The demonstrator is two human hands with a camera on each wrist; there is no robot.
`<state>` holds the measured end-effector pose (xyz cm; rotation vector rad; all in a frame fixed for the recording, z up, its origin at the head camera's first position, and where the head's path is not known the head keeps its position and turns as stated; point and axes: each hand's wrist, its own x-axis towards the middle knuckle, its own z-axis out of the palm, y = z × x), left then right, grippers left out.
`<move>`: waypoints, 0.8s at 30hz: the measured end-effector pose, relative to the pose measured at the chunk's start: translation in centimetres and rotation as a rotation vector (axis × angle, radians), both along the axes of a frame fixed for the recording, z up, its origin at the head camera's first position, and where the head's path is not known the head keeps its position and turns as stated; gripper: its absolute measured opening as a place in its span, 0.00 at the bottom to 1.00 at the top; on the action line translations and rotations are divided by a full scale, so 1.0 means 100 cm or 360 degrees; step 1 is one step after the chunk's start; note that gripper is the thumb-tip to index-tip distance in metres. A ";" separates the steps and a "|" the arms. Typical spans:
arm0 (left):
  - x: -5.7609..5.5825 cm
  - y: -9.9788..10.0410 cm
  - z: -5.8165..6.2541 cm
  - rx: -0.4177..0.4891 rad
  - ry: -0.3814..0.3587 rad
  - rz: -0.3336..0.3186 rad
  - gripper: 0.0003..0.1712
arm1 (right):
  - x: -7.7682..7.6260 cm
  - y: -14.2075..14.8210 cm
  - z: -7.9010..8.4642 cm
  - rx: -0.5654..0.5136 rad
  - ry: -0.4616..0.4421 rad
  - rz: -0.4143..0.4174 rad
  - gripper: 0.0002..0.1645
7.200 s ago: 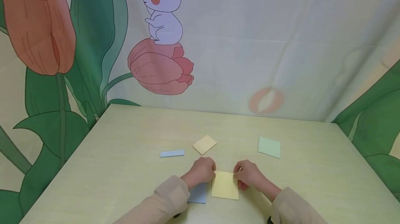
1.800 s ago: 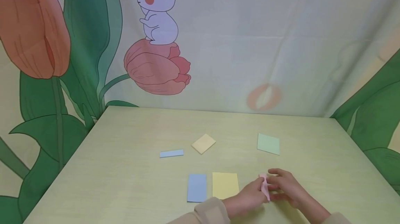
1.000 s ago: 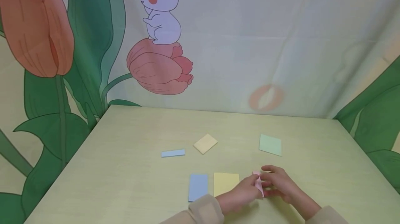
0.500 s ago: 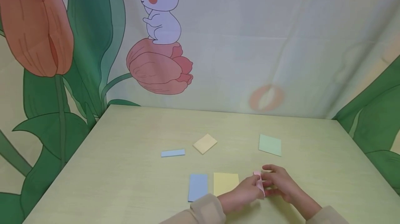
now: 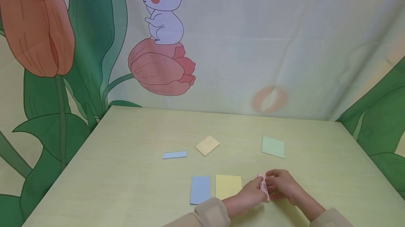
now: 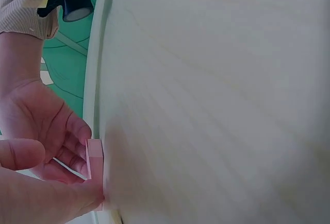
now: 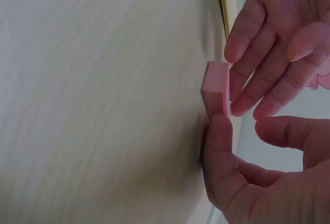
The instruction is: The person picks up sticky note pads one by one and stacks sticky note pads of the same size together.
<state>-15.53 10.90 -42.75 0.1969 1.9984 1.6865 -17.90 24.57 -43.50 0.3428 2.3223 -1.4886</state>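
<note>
A pink pad of sticky notes (image 5: 265, 192) stands tilted on its edge between my two hands, right of the yellow pad. My left hand (image 5: 250, 197) touches its left side with fingers extended; in the right wrist view the left thumb (image 7: 304, 46) is apart from it. From the other side my right hand (image 5: 286, 189) meets the pad with its fingertips, its thumb (image 7: 282, 133) also free of it. Both wrist views show the pink block (image 6: 95, 154) low at the table surface, held by fingertips from both sides. My left hand covers part of the yellow sticky-note pad (image 5: 228, 184).
A blue pad (image 5: 200, 190) lies left of the yellow one. Farther back on the table (image 5: 126, 177) are a narrow light-blue pad (image 5: 174, 155), a peach pad (image 5: 207, 145) and a green pad (image 5: 273, 146). A printed curtain (image 5: 234, 44) hangs behind the table.
Both hands have gone from the yellow pad's far corners to the pink pad on the right. The yellow pad stays beside the blue one. Over the last second the hands barely shift.
</note>
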 end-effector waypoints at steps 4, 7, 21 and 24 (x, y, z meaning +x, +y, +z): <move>0.000 0.003 -0.004 -0.0065 0.0028 0.0030 0.39 | -0.001 0.000 -0.005 0.0114 0.0008 0.0013 0.22; 0.000 0.005 -0.006 -0.0099 0.0046 0.0035 0.39 | -0.002 -0.001 -0.007 0.0137 0.0010 0.0013 0.20; -0.007 0.006 -0.010 -0.0106 0.0166 0.0156 0.36 | -0.003 0.002 -0.004 0.0106 0.0002 0.0027 0.18; -0.011 0.006 -0.009 -0.0093 0.0212 0.0242 0.33 | -0.006 0.005 -0.003 0.0105 0.0018 0.0038 0.19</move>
